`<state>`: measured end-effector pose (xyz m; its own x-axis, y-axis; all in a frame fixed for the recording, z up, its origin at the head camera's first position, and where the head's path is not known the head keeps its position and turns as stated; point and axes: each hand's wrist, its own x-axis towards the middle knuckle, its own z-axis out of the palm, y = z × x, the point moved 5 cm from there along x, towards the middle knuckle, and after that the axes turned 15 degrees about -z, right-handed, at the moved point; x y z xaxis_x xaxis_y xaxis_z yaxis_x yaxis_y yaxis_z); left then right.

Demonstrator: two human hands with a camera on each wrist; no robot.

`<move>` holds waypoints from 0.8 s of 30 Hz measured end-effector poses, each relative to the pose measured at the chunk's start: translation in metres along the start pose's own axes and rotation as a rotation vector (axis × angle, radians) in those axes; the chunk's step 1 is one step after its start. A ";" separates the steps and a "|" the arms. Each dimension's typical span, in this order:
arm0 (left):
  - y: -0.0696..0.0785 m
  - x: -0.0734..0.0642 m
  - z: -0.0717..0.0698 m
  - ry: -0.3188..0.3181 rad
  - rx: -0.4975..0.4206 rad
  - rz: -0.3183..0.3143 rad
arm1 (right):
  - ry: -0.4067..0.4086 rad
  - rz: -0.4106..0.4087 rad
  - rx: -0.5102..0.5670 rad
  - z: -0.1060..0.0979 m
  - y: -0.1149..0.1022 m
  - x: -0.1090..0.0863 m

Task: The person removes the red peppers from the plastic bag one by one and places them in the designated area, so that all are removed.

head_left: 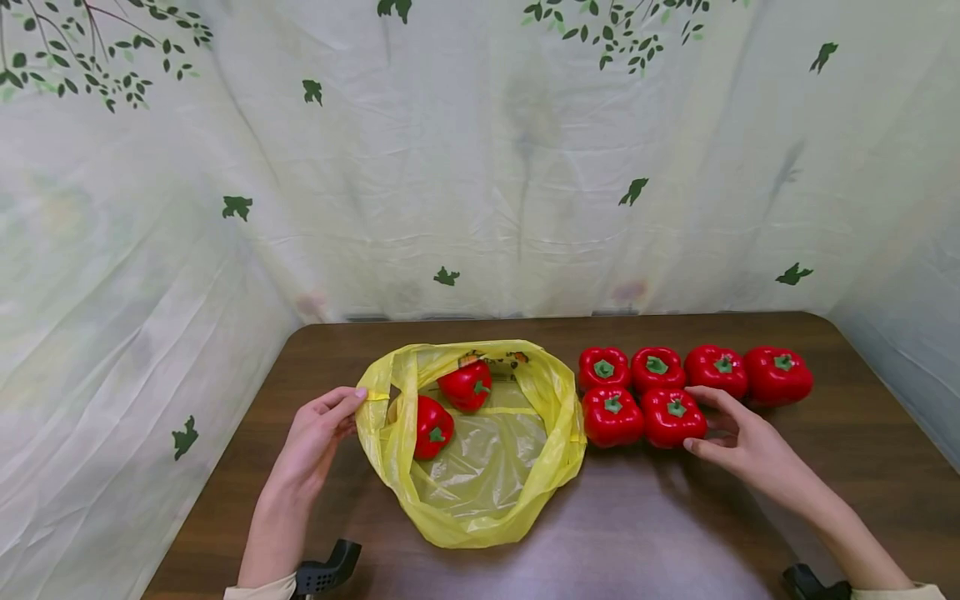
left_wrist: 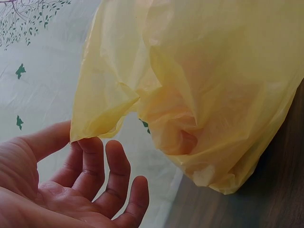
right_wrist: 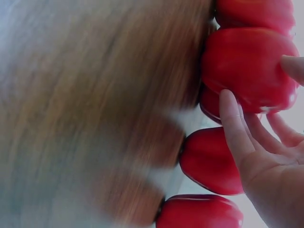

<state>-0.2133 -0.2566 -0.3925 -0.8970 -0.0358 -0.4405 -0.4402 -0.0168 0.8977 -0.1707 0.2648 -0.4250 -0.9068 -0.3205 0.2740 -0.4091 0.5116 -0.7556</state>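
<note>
My left hand (head_left: pixel 318 429) pinches the left edge of a yellow plastic bag (head_left: pixel 480 529), which stands with its mouth spread wide. Thumb and finger hold the thin film in the left wrist view, while the other fingers (left_wrist: pixel 118 166) hang loosely curled. Two red bell peppers, one upper (head_left: pixel 459 387) and one lower (head_left: pixel 432 429), lie inside the bag toward its left. My right hand (head_left: pixel 750 446) grips a red bell pepper (head_left: pixel 672 421) at the right end of the front row, thumb and fingers on opposite sides. Left of it sits another bell pepper (head_left: pixel 611 417).
Behind them a row of several red bell peppers (head_left: pixel 777 375) extends to the right on the brown wooden table (head_left: pixel 600 533). A pale curtain with green leaf prints (head_left: pixel 480 167) encloses the table's back and sides.
</note>
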 end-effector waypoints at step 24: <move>0.002 -0.001 -0.003 0.008 0.002 0.002 | 0.143 -0.189 -0.275 -0.013 -0.050 0.002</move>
<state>-0.2127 -0.2599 -0.3902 -0.8975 -0.0441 -0.4389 -0.4387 -0.0142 0.8985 -0.1535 0.2492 -0.3785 -0.8097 -0.3250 0.4887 -0.5654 0.6553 -0.5009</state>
